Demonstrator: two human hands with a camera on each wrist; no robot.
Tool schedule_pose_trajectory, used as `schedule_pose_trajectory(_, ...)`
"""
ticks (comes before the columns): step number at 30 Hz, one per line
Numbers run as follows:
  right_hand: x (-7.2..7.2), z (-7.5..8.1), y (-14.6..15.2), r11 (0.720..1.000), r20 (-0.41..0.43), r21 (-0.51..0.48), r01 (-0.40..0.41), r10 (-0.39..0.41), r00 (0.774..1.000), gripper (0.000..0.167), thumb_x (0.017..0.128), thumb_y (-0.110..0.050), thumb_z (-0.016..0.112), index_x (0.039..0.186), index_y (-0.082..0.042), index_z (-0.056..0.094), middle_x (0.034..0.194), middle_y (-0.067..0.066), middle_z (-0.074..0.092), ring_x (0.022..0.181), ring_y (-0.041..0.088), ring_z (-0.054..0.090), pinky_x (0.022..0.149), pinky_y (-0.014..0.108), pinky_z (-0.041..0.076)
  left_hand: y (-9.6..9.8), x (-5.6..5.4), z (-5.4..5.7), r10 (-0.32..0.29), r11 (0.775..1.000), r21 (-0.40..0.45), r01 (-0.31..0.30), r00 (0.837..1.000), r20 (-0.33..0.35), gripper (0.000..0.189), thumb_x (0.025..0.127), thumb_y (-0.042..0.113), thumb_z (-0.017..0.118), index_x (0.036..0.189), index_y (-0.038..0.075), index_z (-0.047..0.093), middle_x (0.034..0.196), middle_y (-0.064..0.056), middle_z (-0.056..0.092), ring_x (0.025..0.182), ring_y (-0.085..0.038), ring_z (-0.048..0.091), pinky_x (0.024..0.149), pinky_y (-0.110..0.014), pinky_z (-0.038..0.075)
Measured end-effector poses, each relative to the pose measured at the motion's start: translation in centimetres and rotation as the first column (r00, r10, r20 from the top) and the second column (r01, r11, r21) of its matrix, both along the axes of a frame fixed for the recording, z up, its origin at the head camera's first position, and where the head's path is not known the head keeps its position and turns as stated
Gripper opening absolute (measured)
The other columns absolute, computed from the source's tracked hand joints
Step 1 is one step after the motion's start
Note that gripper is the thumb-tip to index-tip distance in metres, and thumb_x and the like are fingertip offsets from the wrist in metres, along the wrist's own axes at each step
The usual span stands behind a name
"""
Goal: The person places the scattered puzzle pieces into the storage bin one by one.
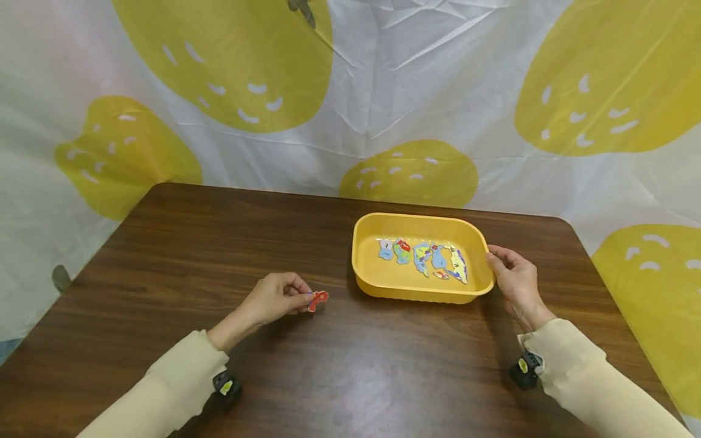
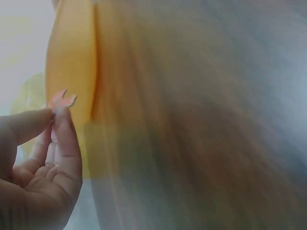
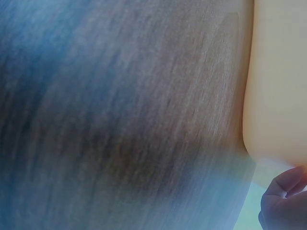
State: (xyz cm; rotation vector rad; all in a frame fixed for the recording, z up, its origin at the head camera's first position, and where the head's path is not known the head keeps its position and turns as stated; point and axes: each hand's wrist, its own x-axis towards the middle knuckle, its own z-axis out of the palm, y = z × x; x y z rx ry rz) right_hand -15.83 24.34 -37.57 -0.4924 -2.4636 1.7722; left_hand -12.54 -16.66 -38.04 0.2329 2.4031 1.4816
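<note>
My left hand [image 1: 278, 296] pinches a small flat red cutout piece [image 1: 318, 299] between thumb and fingertips, above the table left of the basin. In the left wrist view the piece [image 2: 62, 100] shows pale red with a notched edge. My right hand [image 1: 516, 281] grips the right end of a yellow plastic basin [image 1: 416, 293], its thumb at the rim and its fingers round the outer side. Inside the basin, several flat colourful pieces [image 1: 421, 254] lie spread over the bottom, in blue, green, yellow and red. The right wrist view catches only the basin's side [image 3: 276, 86] and part of the hand.
The basin stands on a dark brown wood-grain table [image 1: 350, 365], toward its far edge. Behind the table hangs a white cloth [image 1: 361, 79] with large yellow fruit prints. Dark wrist cameras [image 1: 224, 384] sit on both cream sleeves [image 1: 170, 383].
</note>
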Motion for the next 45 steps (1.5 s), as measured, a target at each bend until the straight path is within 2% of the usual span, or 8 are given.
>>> schedule_pose_trajectory(4,0.0,0.0,0.1,1.000,-0.003,0.002,-0.003,0.003,1.000,0.046,0.098,-0.021,0.047,0.135,0.006,0.044,0.104,-0.001,0.051,0.086,0.001,0.052,0.072,0.010,0.050,1.3,-1.0,0.6,0.051,0.992,0.112,-0.056,0.998,0.048,0.016,0.088,0.008,0.065,0.097,-0.005,0.061,0.073,-0.003,0.066,0.068,-0.015,0.064,0.063,-0.027,0.054)
schedule_pose_trajectory(10,0.1,0.0,0.1,1.000,-0.002,0.006,-0.009,0.009,1.000,0.046,0.099,-0.022,0.046,0.135,0.005,0.044,0.107,0.002,0.051,0.087,0.001,0.052,0.072,0.011,0.050,3.7,-2.4,1.8,0.087,0.960,0.257,-0.113,0.990,0.108,0.026,0.089,0.005,0.061,0.114,-0.005,0.060,0.075,0.001,0.065,0.068,-0.009,0.063,0.065,-0.023,0.054)
schedule_pose_trajectory(20,-0.1,-0.1,0.0,1.000,-0.029,0.001,-0.018,0.018,0.999,0.045,0.098,-0.020,0.047,0.134,0.008,0.045,0.099,-0.002,0.053,0.082,0.000,0.054,0.068,0.011,0.051,7.3,-5.2,3.4,0.122,0.935,0.308,-0.177,0.974,0.191,0.026,0.089,0.008,0.064,0.113,-0.003,0.062,0.081,-0.003,0.068,0.065,-0.006,0.063,0.072,-0.028,0.057)
schedule_pose_trajectory(25,-0.2,-0.1,-0.1,1.000,-0.034,0.000,-0.010,0.010,0.999,0.044,0.098,-0.019,0.048,0.133,0.008,0.046,0.099,-0.001,0.053,0.082,0.001,0.054,0.068,0.011,0.050,9.1,-6.3,3.8,0.138,0.927,0.320,-0.198,0.970,0.202,0.025,0.088,0.007,0.065,0.109,-0.005,0.063,0.079,-0.005,0.068,0.062,-0.006,0.063,0.064,-0.022,0.056)
schedule_pose_trajectory(28,-0.3,-0.1,-0.1,1.000,-0.037,0.001,-0.005,0.005,0.999,0.044,0.097,-0.019,0.049,0.132,0.008,0.046,0.097,-0.002,0.053,0.082,0.001,0.053,0.068,0.011,0.050,10.3,-7.0,3.9,0.145,0.927,0.316,-0.203,0.969,0.198,0.023,0.088,0.007,0.065,0.107,-0.005,0.063,0.081,-0.009,0.068,0.061,-0.006,0.063,0.061,-0.019,0.054)
schedule_pose_trajectory(31,-0.3,0.0,-0.1,1.000,-0.027,0.005,-0.011,0.011,1.000,0.044,0.098,-0.019,0.048,0.133,0.007,0.046,0.100,0.001,0.053,0.082,0.002,0.053,0.068,0.011,0.050,11.4,-7.4,3.8,0.148,0.934,0.294,-0.202,0.969,0.196,0.023,0.088,0.006,0.064,0.108,-0.006,0.063,0.088,-0.014,0.069,0.060,-0.006,0.063,0.068,-0.024,0.057)
schedule_pose_trajectory(37,-0.2,0.1,0.0,1.000,-0.005,-0.001,-0.020,0.020,1.000,0.045,0.098,-0.020,0.046,0.135,0.006,0.044,0.108,0.007,0.053,0.083,0.002,0.054,0.069,0.012,0.051,13.3,-8.0,3.5,0.174,0.962,0.179,-0.205,0.969,0.173,0.024,0.090,0.007,0.063,0.111,-0.005,0.064,0.091,-0.019,0.071,0.055,-0.004,0.060,0.073,-0.029,0.057)
schedule_pose_trajectory(45,0.0,0.0,0.2,1.000,-0.019,-0.003,-0.019,0.019,1.000,0.045,0.098,-0.020,0.047,0.134,0.006,0.045,0.103,0.001,0.054,0.083,0.001,0.054,0.069,0.012,0.051,15.2,-8.3,3.1,0.167,0.978,0.100,-0.184,0.973,0.159,0.023,0.093,0.004,0.054,0.111,-0.008,0.062,0.069,-0.008,0.062,0.055,-0.007,0.055,0.061,-0.022,0.055)
